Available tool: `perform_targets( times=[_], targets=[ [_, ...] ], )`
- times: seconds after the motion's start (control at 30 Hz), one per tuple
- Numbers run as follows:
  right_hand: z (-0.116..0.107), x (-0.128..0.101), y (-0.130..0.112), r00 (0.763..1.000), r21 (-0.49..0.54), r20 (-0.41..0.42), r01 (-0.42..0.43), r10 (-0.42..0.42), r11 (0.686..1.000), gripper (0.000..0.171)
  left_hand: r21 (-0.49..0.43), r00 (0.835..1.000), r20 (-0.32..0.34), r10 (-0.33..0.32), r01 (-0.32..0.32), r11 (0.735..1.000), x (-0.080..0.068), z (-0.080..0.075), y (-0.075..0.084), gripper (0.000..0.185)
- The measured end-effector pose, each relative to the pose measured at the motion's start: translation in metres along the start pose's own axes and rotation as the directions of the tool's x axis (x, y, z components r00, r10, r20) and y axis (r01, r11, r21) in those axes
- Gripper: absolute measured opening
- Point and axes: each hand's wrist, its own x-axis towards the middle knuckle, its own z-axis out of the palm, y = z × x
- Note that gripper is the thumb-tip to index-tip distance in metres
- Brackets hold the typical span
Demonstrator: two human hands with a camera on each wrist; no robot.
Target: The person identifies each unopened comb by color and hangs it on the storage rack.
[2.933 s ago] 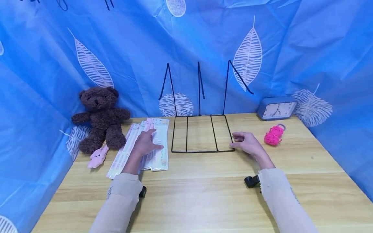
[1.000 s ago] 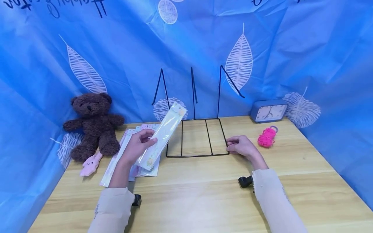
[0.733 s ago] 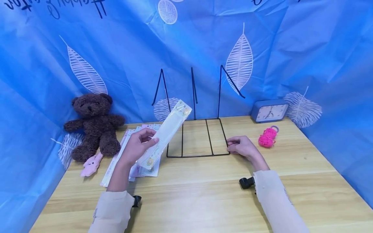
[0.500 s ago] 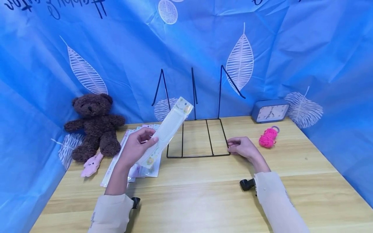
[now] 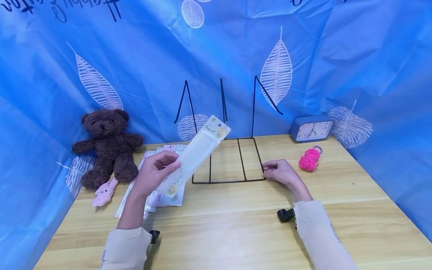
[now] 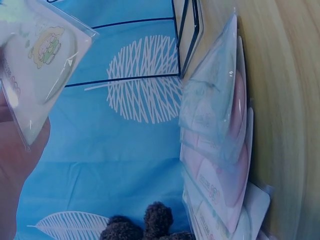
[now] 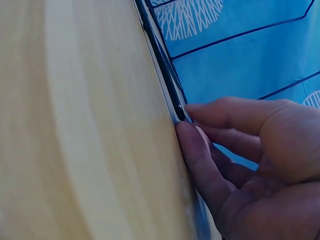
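Observation:
My left hand [image 5: 153, 175] holds a long packaged comb [image 5: 195, 154] lifted off the table, tilted up and to the right over the left edge of the black wire rack [image 5: 225, 160]. The packet's lower end [image 6: 35, 65] fills the left wrist view's corner. Below it, several more flat packets [image 5: 158, 195] lie fanned on the wooden table [image 5: 236, 225]; these packets [image 6: 220, 150] also show in the left wrist view. My right hand [image 5: 278, 172] pinches the rack's front right corner, fingertips [image 7: 192, 132] on the black wire [image 7: 162, 65].
A brown teddy bear [image 5: 106, 144] and a small pink plush [image 5: 102, 187] sit at the left. A blue clock [image 5: 312, 129] and a pink yarn ball [image 5: 308, 159] stand at the back right. Blue leaf-print cloth [image 5: 216, 48] walls the table on three sides.
My left hand picked one comb packet off the pile and raised it, swinging its top end toward the rack. My right hand stayed on the rack's corner.

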Motion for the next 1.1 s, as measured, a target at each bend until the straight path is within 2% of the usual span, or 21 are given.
perform_targets(
  times=[0.17, 0.3, 0.4, 0.7, 1.1],
  targets=[
    [0.000, -0.002, -0.002, 1.000, 0.005, 0.016, 0.006, -0.006, 1.000, 0.056, -0.067, 0.999, 0.002, 0.052, -0.051, 0.996, 0.000, 0.000, 0.002, 0.013],
    [0.000, -0.001, -0.003, 1.000, 0.011, 0.013, -0.004, 0.004, 1.000, 0.057, -0.144, 0.994, 0.002, 0.108, -0.106, 0.984, 0.002, 0.001, 0.004, 0.013],
    [-0.001, -0.001, -0.003, 1.000, -0.002, 0.012, -0.002, 0.002, 1.000, 0.057, -0.167, 0.991, 0.009, 0.130, -0.127, 0.978, 0.004, 0.002, 0.005, 0.014],
    [-0.001, -0.003, -0.004, 0.999, -0.078, 0.007, 0.035, -0.035, 0.996, 0.060, -0.173, 0.994, 0.027, 0.108, -0.102, 0.980, 0.009, 0.009, 0.009, 0.013],
    [-0.001, -0.003, -0.004, 0.999, -0.054, 0.019, 0.026, -0.025, 0.998, 0.060, -0.138, 0.997, 0.024, 0.070, -0.066, 0.988, 0.016, 0.016, 0.011, 0.016]
  ],
)
